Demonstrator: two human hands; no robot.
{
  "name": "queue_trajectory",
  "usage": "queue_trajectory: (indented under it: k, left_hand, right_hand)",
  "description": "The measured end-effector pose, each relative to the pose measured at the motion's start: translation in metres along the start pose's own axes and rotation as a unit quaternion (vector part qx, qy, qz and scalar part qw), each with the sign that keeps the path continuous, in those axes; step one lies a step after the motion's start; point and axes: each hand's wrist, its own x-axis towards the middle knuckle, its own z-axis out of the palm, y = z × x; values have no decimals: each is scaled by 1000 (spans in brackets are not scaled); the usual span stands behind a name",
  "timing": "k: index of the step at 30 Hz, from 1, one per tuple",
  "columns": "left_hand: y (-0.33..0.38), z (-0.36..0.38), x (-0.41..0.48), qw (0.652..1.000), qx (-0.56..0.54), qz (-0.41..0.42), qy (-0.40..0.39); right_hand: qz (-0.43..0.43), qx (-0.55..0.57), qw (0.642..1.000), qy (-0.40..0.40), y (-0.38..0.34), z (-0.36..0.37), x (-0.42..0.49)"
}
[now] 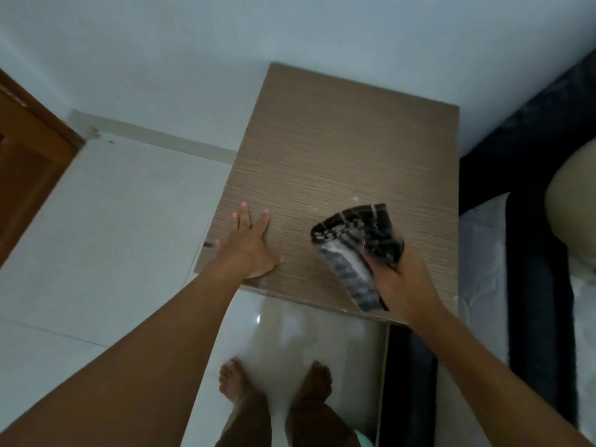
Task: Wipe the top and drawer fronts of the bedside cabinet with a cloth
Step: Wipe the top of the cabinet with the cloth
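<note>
Head view, looking straight down: the bedside cabinet [325,150] shows its brown wood-grain top, set against a pale wall with a bed [529,240] along its right edge. The left hand [250,245] lies flat on the top near the front left corner, fingers straight and spread. The right hand [398,283] grips a dark patterned cloth [358,246], fingers curled around it, near the front right corner. Bare feet [274,382] stand on the white tiled floor [106,221].
</note>
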Motion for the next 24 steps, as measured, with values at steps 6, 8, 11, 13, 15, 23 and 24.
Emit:
queue_trajectory:
  k: [6, 8, 11, 13, 15, 23, 24]
  left_hand:
    - [-1, 0, 3, 1000, -1, -9, -7]
    - [-1, 0, 3, 1000, -1, -5, -8]
    - [-2, 1, 4, 1000, -2, -7, -4]
    - [-2, 2, 5, 1000, -4, -4, -4]
    - [-2, 2, 6, 1000, -1, -2, -5]
    - [-1, -1, 7, 1000, 11, 9, -15]
    - [-2, -1, 7, 1000, 10, 13, -14]
  right_hand:
    - [75, -179, 981, 7, -3, -44, 95]
    - [68, -270, 960, 33, 7, -45, 125]
    - [98, -362, 927, -4, 27, -28, 150]
    - [94, -392, 915, -18, 37, -13, 148]
    - [57, -400, 915, 6, 46, -2, 137]
    - [-90, -316, 943, -57, 65, 50, 33]
    - [-93, -314, 943, -58, 65, 58, 19]
